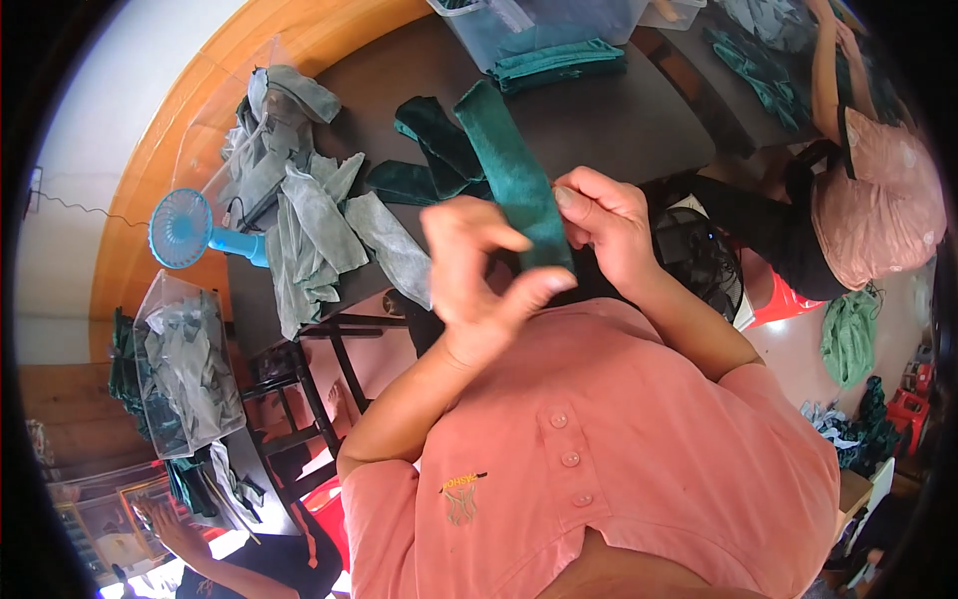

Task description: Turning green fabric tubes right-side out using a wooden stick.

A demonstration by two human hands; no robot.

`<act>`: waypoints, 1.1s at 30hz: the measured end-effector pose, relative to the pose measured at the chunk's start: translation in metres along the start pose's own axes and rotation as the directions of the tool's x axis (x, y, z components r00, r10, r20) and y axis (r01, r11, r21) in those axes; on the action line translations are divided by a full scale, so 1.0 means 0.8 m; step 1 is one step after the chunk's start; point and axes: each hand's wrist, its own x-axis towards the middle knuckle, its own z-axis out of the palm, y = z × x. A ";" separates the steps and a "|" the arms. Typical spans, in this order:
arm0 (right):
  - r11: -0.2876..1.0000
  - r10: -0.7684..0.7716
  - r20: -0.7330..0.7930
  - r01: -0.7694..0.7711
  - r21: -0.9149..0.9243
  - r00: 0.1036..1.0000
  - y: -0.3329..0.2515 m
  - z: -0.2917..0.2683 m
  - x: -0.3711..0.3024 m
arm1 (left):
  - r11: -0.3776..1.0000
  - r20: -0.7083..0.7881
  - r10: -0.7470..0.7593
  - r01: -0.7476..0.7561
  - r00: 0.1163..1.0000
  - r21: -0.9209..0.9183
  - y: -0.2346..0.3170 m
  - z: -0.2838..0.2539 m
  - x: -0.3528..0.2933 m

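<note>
A long green velvet strip (pixel 509 160) runs from the tabletop down toward my body. Its lower end reaches the space between my hands. My right hand (pixel 607 222) is closed, thumb and fingers pinched at the strip's right edge. On the other side my left hand (pixel 474 275) is raised, slightly blurred, with its thumb stretched out and its fingers apart from it. The left thumb passes in front of the strip's lower end. Dark green velvet pieces (pixel 439 155) lie folded on the table just beyond, partly hidden behind the strip.
Grey velvet pieces (pixel 324 230) are heaped at the table's left, beside a blue fan (pixel 182 230). A folded green stack (pixel 557 66) lies before a clear plastic bin (pixel 559 22) on the dark table (pixel 619 125). A co-worker (pixel 878 200) works at right; another person's arm (pixel 190 544) shows lower left.
</note>
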 end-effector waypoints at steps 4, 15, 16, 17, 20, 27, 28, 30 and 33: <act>0.993 -0.067 0.149 0.080 -0.083 0.987 0.011 -0.007 -0.002 | 0.735 -0.088 -0.528 0.402 0.845 -0.547 -0.007 -0.022 0.055; 0.962 -0.117 0.241 0.170 -0.212 0.964 0.024 0.009 -0.009 | 0.671 0.064 -0.530 0.464 0.846 -0.579 -0.010 -0.016 0.069; 0.943 -0.172 0.211 0.223 -0.246 0.962 0.025 0.007 -0.008 | 0.658 0.079 -0.517 0.455 0.852 -0.600 -0.012 -0.017 0.067; 0.931 -0.211 0.168 0.250 -0.265 0.963 0.026 0.007 -0.007 | 0.624 0.079 -0.529 0.450 0.845 -0.640 -0.011 -0.018 0.065; 0.953 -0.169 0.159 0.203 -0.226 0.973 0.032 -0.006 -0.005 | 0.621 -0.014 -0.545 0.392 0.838 -0.678 -0.019 -0.028 0.059; 0.974 -0.112 0.162 0.141 -0.178 0.980 0.032 -0.005 -0.004 | 0.751 0.025 -0.562 0.522 0.827 -0.404 -0.021 -0.041 0.046; 0.974 -0.110 0.159 0.138 -0.180 0.981 0.031 -0.004 -0.004 | 0.785 0.049 -0.552 0.538 0.833 -0.308 -0.017 -0.043 0.049; 0.957 -0.167 0.126 0.191 -0.218 0.978 0.027 -0.001 -0.003 | 0.776 0.026 -0.615 0.610 0.788 -0.161 0.001 -0.050 0.057; 0.959 -0.167 0.129 0.191 -0.209 0.978 0.026 -0.002 -0.002 | 0.838 -0.062 -0.488 0.447 0.871 -0.314 0.009 -0.058 0.060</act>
